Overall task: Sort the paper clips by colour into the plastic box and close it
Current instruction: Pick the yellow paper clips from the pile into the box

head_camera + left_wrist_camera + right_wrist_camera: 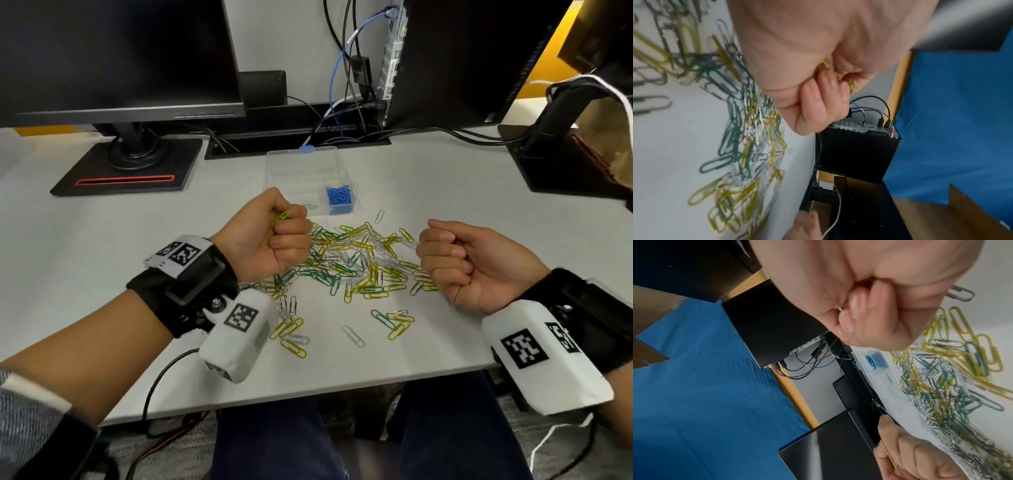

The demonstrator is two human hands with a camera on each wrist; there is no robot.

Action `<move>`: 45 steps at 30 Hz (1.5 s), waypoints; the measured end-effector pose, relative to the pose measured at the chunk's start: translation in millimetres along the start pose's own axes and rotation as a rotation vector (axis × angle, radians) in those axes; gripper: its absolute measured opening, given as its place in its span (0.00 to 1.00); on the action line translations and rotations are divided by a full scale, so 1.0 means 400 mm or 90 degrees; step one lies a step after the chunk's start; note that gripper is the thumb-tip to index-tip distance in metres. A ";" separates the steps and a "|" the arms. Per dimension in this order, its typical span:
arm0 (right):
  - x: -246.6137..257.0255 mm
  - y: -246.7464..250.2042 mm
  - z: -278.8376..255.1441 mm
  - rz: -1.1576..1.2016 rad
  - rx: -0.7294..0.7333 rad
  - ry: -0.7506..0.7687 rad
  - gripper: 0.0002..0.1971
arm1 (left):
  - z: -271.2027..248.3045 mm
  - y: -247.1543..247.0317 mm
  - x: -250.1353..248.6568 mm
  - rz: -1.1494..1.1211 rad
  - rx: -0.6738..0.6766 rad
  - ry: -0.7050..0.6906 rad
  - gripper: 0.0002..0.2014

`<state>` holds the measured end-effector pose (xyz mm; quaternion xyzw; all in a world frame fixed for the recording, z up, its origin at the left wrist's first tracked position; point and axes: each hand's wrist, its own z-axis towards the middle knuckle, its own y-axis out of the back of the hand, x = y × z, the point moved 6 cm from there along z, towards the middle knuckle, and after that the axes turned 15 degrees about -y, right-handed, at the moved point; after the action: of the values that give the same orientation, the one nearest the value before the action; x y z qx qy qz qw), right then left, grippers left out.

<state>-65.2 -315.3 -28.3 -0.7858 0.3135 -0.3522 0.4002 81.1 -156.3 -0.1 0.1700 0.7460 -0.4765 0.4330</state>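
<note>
Now both fists are up over the desk (445, 192), and the left hand (270, 236) is the one to watch: its fingers (818, 97) are curled tight round a small bunch of yellow clips (283, 216), the ends poking out by the thumb. Over on the other side, the right hand (459, 260) is balled up too, fingers (865, 305) folded in; a sliver of pale wire shows at the fist, probably a silver clip, though the wrist view is too blurred to be sure.

Between the two hands sprawls the mixed pile (356, 263) of yellow, green and silver clips, well short of sorted. Just beyond the left hand sits the plastic box (301, 168), lid thrown back away from the person, long side running left to right. Blue clips (338, 198) fill its near right compartment, and one lone clip lies in the near cell beside them.

So the key relation: the box lies forward and slightly right of the left fist, almost touching it, while the right hand is well apart from it. By my reckoning the left hand has the shorter trip to drop its yellows.
</note>
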 end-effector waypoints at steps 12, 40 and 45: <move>-0.015 -0.010 0.003 0.074 -0.114 0.054 0.06 | 0.001 0.040 -0.011 -0.124 -0.048 -0.041 0.03; -0.067 -0.117 -0.051 -1.189 -0.693 0.113 0.06 | -0.167 0.005 0.018 1.319 0.279 -0.075 0.18; -0.067 -0.107 -0.042 -1.198 -0.655 0.076 0.06 | -0.158 0.008 0.015 1.299 0.282 -0.092 0.17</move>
<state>-84.5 -280.7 7.3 -0.7671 -0.2881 -0.3823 -0.4271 49.4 -101.4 3.9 0.7655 0.1171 -0.0201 0.6324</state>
